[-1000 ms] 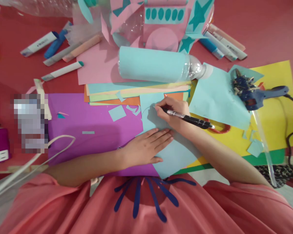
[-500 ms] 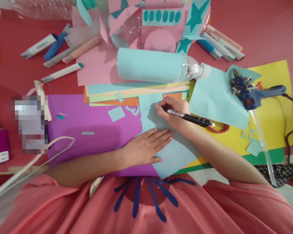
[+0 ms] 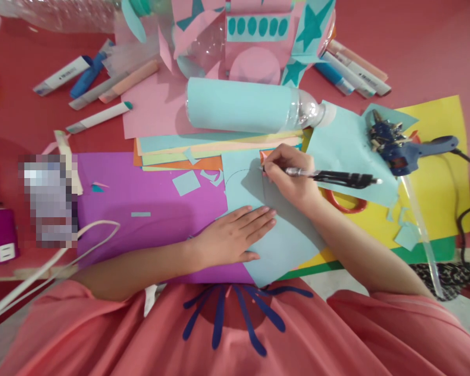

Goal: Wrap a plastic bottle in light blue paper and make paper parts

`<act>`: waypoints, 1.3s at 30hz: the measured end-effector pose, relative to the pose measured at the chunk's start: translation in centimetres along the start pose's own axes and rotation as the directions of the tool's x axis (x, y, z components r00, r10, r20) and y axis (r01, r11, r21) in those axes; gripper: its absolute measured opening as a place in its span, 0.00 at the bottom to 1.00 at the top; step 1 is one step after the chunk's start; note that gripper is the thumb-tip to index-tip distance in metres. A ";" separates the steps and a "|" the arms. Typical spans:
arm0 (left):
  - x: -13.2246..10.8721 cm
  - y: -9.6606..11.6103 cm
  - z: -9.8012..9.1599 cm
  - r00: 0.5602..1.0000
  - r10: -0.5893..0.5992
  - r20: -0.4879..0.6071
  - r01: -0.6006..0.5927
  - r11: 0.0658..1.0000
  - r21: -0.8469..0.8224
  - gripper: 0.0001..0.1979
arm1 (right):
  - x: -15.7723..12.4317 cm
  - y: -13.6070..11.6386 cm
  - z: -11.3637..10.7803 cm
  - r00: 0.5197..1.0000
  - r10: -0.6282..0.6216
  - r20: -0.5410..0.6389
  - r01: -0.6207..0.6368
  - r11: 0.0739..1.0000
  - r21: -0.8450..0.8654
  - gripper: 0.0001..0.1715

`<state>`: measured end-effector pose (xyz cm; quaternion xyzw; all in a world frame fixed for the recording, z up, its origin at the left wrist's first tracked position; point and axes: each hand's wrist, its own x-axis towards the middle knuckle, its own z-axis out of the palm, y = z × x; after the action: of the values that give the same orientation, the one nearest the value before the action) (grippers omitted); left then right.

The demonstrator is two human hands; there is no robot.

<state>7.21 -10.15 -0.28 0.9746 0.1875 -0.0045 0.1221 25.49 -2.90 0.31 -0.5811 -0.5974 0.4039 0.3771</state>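
My left hand (image 3: 235, 235) lies flat on a light blue sheet of paper (image 3: 243, 190), fingers stretched toward the right. My right hand (image 3: 292, 175) is closed around a black and silver pen (image 3: 337, 178), its tip by the sheet's upper right edge. A thin curved line runs across the upper part of the sheet and ends near the pen tip. Just above lies a plastic bottle (image 3: 243, 104) on its side, wrapped in light blue paper, with its clear neck to the right. Under the left forearm is a purple sheet (image 3: 109, 193).
A blue glue gun (image 3: 399, 156) with a glue stick and cord rests at the right on yellow paper (image 3: 442, 125). Red scissor handles (image 3: 348, 204) show beside my right forearm. Markers (image 3: 97, 117) lie at upper left and right. A pink and teal paper construction (image 3: 254, 47) stands at the back.
My right hand has moved slightly right with the pen, which now lies more level. The curved line reaches farther right. My left hand has stayed in place.
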 end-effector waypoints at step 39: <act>0.2 -0.3 0.1 0.988 0.004 -0.157 -0.003 1.000 0.007 0.22 | 1.6 0.6 -0.8 0.989 -0.087 0.116 0.088 0.996 -0.007 0.18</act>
<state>7.28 -9.85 -0.50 0.9727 0.1947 0.0718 0.1036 26.38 -1.28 0.09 -0.5322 -0.6455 0.4165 0.3559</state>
